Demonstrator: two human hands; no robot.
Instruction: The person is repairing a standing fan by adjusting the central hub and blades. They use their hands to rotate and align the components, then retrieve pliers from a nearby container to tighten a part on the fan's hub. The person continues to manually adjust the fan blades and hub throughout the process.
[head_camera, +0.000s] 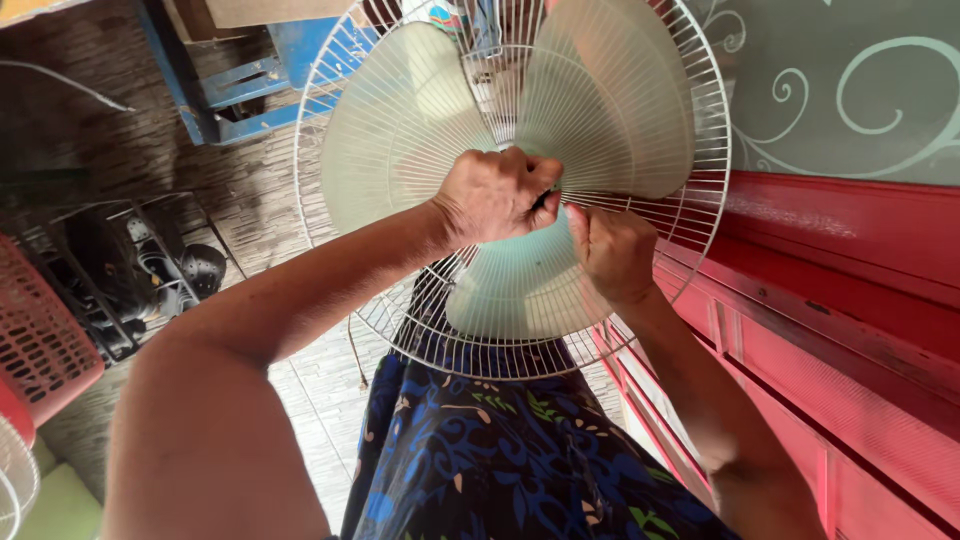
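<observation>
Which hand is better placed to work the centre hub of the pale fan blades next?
Left, probably. The left hand is closed over the hub of the pale plastic fan blades inside the white wire guard; the right hand sits beside it, lower.

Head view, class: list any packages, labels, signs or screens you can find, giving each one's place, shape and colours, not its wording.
None can be seen.
Both hands, left hand and right hand, grip the hub of a round white wire fan guard with pale cream blades; it shows no label.
</observation>
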